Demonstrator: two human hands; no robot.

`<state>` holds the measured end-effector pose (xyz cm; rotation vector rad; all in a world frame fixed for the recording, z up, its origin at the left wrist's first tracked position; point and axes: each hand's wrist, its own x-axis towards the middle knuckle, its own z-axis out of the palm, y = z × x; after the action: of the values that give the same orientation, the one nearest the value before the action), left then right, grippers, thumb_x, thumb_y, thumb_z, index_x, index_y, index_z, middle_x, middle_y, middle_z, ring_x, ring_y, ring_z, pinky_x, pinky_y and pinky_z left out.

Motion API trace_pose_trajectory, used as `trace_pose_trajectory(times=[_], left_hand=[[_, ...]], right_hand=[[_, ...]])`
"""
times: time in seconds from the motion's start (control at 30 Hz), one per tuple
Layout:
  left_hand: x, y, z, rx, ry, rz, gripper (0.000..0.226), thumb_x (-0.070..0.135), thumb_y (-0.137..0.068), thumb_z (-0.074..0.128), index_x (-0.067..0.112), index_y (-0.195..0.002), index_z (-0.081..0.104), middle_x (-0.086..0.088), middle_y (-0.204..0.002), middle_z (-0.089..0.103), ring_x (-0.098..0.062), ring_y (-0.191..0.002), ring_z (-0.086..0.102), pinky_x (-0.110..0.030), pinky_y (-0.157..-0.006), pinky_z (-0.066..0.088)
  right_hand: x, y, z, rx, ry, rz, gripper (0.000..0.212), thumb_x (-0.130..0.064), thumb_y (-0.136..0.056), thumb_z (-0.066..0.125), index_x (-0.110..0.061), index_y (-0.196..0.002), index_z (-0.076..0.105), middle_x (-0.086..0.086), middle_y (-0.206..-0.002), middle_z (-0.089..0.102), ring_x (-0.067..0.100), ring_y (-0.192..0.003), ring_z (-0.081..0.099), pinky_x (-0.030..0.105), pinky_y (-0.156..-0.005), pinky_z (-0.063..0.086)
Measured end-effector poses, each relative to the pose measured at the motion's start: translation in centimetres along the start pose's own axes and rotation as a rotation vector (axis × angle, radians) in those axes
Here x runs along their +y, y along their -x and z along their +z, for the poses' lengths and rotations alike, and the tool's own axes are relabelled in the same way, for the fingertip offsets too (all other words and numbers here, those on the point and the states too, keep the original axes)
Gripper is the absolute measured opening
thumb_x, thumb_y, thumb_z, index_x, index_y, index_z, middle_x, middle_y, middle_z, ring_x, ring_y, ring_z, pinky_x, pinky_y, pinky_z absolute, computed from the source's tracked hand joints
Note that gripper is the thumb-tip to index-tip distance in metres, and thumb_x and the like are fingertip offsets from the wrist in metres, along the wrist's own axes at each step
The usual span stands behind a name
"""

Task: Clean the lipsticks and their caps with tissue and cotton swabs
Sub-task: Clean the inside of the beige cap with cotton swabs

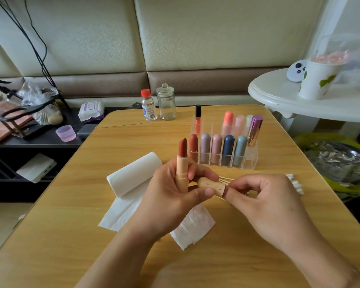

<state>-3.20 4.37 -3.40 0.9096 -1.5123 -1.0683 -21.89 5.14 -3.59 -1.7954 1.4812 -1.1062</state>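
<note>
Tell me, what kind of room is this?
Probably a living room at home. A padded sofa back runs behind the wooden table, a small white side table holds a paper cup, and lipsticks stand in a clear organizer.

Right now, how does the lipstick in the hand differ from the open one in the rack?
The held lipstick has a beige tube and is gripped upright by the left hand; the rack lipstick stands untouched in the clear rack, its tube darker. The held one shows its whole tube, the racked one only partly. Both are uncapped, reddish-brown.
</note>
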Motion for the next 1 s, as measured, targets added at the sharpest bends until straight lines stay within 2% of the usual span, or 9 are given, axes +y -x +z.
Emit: trace_pose_trajectory(times=[0.07,0.17,0.23,0.3,0.43,0.53,0.77,0.87,1.0], left_hand=[[0.0,0.0,-0.1,0.004,-0.014,0.001,0.033,-0.002,-0.076,0.073,0.007,-0.079,0.042,-0.013,-0.094,0.073,-0.034,-0.092,0.068,-0.038,-0.081,0.058],[0.0,0.0,-0.1,-0.009,-0.015,-0.002,0.034,-0.001,-0.076,0.073,0.009,-0.079,0.041,-0.013,-0.094,0.073,-0.037,-0.091,0.066,-0.041,-0.082,0.056],[0.0,0.0,-0.1,-0.018,-0.009,-0.003,0.035,-0.002,-0.076,0.073,0.009,-0.079,0.041,-0.013,-0.093,0.073,-0.032,-0.089,0.067,-0.039,-0.08,0.056],[0.0,0.0,-0.1,-0.026,-0.006,-0.003,0.035,-0.002,-0.076,0.073,0.009,-0.079,0.041,-0.013,-0.093,0.073,-0.027,-0.088,0.068,-0.035,-0.079,0.057],[0.1,0.0,-0.1,-0.039,-0.013,-0.013,0.035,-0.003,-0.076,0.073,0.01,-0.079,0.041,-0.012,-0.094,0.074,-0.026,-0.089,0.068,-0.034,-0.079,0.057],[0.1,0.1,-0.2,-0.045,-0.007,-0.018,0.035,-0.004,-0.075,0.073,0.01,-0.079,0.04,-0.011,-0.093,0.074,-0.023,-0.087,0.068,-0.032,-0.078,0.057],[0.1,-0.1,-0.4,-0.03,0.042,-0.032,0.035,-0.003,-0.076,0.072,0.009,-0.08,0.039,-0.014,-0.095,0.073,-0.04,-0.092,0.065,-0.043,-0.084,0.054],[0.1,-0.2,-0.8,-0.011,0.107,-0.05,0.036,-0.005,-0.074,0.071,0.01,-0.081,0.038,-0.014,-0.093,0.073,-0.028,-0.087,0.067,-0.034,-0.08,0.055],[0.1,-0.2,-0.9,-0.009,0.139,-0.039,0.038,-0.008,-0.073,0.07,0.01,-0.08,0.037,-0.011,-0.09,0.073,-0.024,-0.087,0.07,-0.03,-0.077,0.055]], right_hand=[[-0.2,0.1,-0.2,-0.044,-0.029,-0.025,0.013,-0.031,-0.075,0.081,-0.029,-0.063,0.076,-0.014,-0.055,0.064,0.004,-0.044,0.047,0.016,-0.042,0.032],[-0.5,-0.1,-0.4,-0.046,-0.073,-0.034,0.013,-0.027,-0.075,0.083,-0.027,-0.063,0.077,-0.015,-0.051,0.061,0.002,-0.043,0.048,0.011,-0.042,0.03],[-0.2,-0.2,-0.5,-0.039,-0.069,-0.027,0.015,-0.04,-0.072,0.08,-0.029,-0.062,0.077,-0.012,-0.052,0.063,0.009,-0.043,0.049,0.02,-0.039,0.03],[-0.1,-0.3,-0.5,-0.07,-0.059,-0.012,0.017,-0.054,-0.067,0.075,-0.037,-0.067,0.077,-0.006,-0.058,0.067,0.021,-0.054,0.056,0.037,-0.049,0.04],[-0.1,-0.3,-0.5,-0.063,-0.081,-0.018,0.006,-0.039,-0.07,0.082,-0.038,-0.067,0.078,-0.006,-0.059,0.068,0.015,-0.053,0.055,0.03,-0.05,0.041],[-0.2,-0.3,-0.5,-0.072,-0.048,-0.006,0.006,-0.049,-0.067,0.078,-0.044,-0.069,0.076,-0.007,-0.061,0.069,0.022,-0.061,0.06,0.039,-0.059,0.045],[-0.5,-0.4,-0.7,-0.05,-0.142,-0.01,0.017,-0.024,-0.078,0.08,-0.025,-0.062,0.077,-0.011,-0.056,0.067,-0.001,-0.05,0.053,0.01,-0.05,0.036],[-0.7,-0.3,-0.7,-0.068,-0.186,-0.037,0.017,-0.031,-0.077,0.078,-0.025,-0.061,0.076,-0.008,-0.058,0.068,0.002,-0.051,0.053,0.011,-0.052,0.037],[-0.7,-0.3,-1.3,-0.269,-0.147,0.017,0.019,-0.028,-0.078,0.08,-0.024,-0.06,0.075,-0.003,-0.059,0.068,0.001,-0.056,0.053,0.015,-0.057,0.04]])
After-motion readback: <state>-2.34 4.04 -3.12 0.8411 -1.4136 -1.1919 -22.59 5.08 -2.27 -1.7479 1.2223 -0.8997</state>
